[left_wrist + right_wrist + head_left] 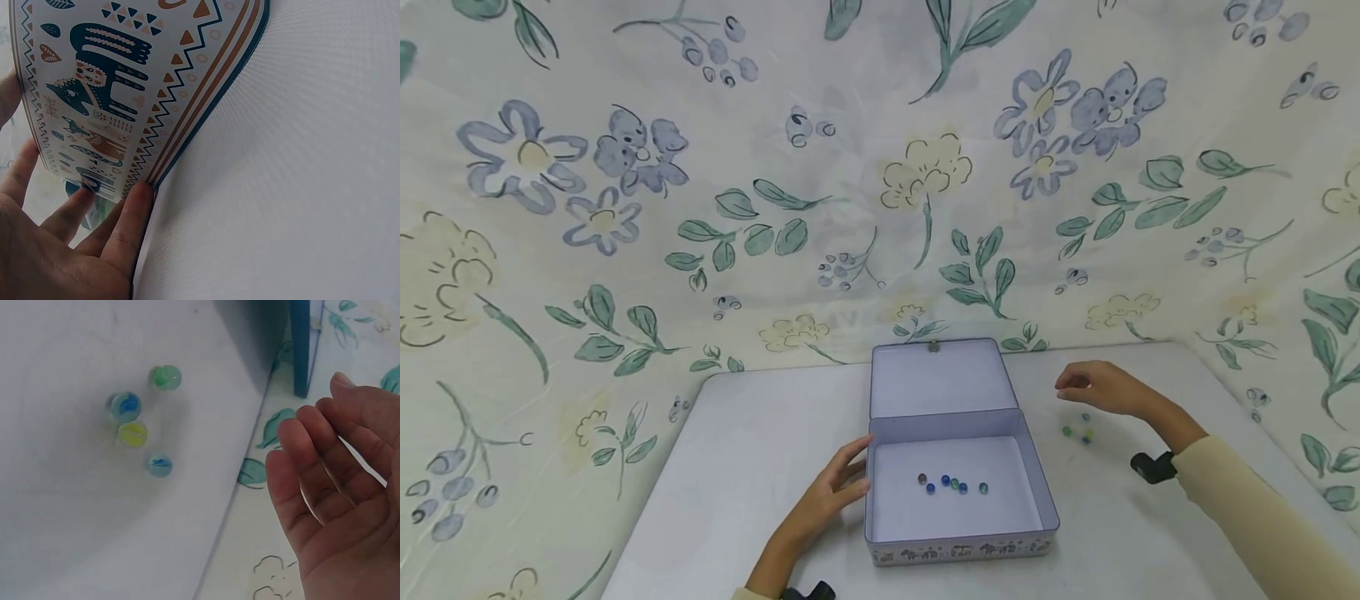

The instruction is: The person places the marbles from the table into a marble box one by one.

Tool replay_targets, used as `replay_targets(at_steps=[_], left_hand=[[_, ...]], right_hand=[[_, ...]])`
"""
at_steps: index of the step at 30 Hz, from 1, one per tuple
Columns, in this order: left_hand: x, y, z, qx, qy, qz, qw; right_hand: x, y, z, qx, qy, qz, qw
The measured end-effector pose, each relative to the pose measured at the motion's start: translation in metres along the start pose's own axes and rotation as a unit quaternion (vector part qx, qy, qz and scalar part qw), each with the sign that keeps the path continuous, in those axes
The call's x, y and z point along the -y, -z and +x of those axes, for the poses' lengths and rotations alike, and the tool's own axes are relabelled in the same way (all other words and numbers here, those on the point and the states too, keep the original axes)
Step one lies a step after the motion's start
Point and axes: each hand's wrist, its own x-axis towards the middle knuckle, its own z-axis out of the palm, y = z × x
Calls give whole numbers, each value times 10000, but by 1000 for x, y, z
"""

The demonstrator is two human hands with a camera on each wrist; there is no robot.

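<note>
A hinged tin box (891, 510) stands upright with its lid (943, 379) raised at the back. Several glass marbles (954, 483), mostly blue and green, lie on its floor. My left hand (823, 500) rests its fingertips along the box's left wall. In the left wrist view, extended fingers (128, 234) meet the printed outside of the tin (94, 94). To the right of the box, my right hand (1101, 387) hovers over the far part of the table, fingers loosely bent around nothing. Several loose marbles (133, 435), green, yellow and blue, lie just below it.
The box stands on a white table (760, 450). Behind the table's far edge rises a floral cloth backdrop (850, 208), which also runs down both sides. A dark wrist device (1153, 467) sits at the right sleeve's cuff.
</note>
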Motion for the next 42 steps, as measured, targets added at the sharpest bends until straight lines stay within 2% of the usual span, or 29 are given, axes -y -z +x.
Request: replay_targets(at_steps=[5,10,19,27,42], left_hand=[[-1,2,1,71,-114,16,9999],[-1,1,0,44,-62,-23,10000],[0,-1,0,-106,76,-56,9999],[-1,-1,-1,-79,17,3,10000],[-1,0,0,-63,44,-32,10000]], right_hand=[[-11,-3,1,-24,-240,48,9997],[-22,-10,-2,-18,-561,165,9983],[-32,-17,-8,-159,-658,248,9974],[-43,-25,-13,-189,-1066,143,9940],[-55,-35,-17,-377,-1114,-22,9931]])
